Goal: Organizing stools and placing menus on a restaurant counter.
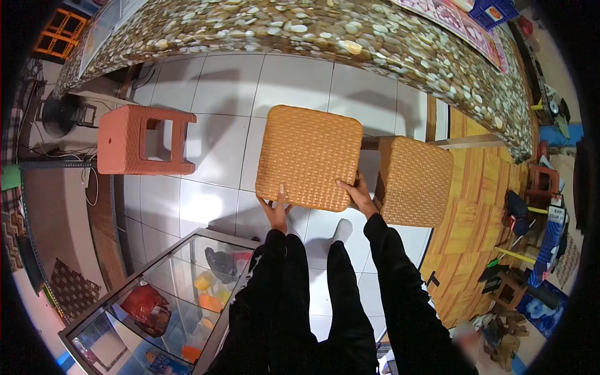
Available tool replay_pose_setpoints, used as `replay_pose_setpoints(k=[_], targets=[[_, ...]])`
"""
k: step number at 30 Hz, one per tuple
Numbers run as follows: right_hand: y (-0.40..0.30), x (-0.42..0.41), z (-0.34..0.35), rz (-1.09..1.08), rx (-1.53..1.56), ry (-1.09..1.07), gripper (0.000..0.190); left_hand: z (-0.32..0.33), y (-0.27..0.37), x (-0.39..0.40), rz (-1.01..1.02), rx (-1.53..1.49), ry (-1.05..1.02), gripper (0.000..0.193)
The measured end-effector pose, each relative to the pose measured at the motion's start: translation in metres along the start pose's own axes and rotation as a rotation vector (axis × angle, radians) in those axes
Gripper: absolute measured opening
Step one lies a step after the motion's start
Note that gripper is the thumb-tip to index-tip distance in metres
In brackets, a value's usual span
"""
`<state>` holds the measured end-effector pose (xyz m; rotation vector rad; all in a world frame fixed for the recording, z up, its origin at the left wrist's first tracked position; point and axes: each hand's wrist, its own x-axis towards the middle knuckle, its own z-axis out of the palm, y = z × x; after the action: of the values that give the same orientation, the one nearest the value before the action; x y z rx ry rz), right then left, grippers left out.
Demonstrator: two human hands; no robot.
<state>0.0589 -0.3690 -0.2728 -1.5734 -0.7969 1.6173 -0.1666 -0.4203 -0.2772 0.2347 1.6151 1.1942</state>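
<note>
Both my hands hold a tan woven-pattern plastic stool (309,157) by its near side, with its square seat facing the camera. My left hand (276,211) grips the near left edge, thumb on top and fingers under the rim. My right hand (360,194) grips the near right corner, its thumb on the seat and its other fingers partly hidden. Just right of it stands a second tan woven-pattern stool (417,183). At the left, a reddish-brown plastic stool (133,140) stands apart on the white tiled floor (220,140).
A counter covered in pebble-pattern sheeting (290,28) curves across the far side. A glass display case (187,290) with bags inside is close at my left. A black fan (63,115) and cables lie at the far left. Wood-pattern flooring (464,243) is at the right.
</note>
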Motion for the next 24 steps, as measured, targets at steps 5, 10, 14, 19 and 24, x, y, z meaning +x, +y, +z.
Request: replay_pose_setpoints(k=[5, 10, 14, 19, 24], targets=[[-0.01, -0.012, -0.001, 0.109, -0.055, -0.056, 0.077, -0.002, -0.003, -0.014, 0.023, -0.103, 0.025, 0.079], [0.009, -0.009, -0.013, 0.087, -0.081, -0.014, 0.072, 0.002, -0.011, -0.009, -0.009, -0.113, -0.009, 0.085], [-0.011, -0.028, 0.016, -0.021, -0.323, 0.163, 0.07, -0.019, -0.02, -0.005, -0.016, -0.092, 0.131, 0.093], [0.038, -0.073, 0.015, -0.277, -0.706, 0.392, 0.079, -0.098, -0.037, -0.047, 0.462, 0.431, -0.184, 0.083], [0.041, -0.152, 0.018, -0.021, -0.795, 0.302, 0.073, -0.128, -0.027, -0.117, -0.09, 0.913, -0.018, 0.09]])
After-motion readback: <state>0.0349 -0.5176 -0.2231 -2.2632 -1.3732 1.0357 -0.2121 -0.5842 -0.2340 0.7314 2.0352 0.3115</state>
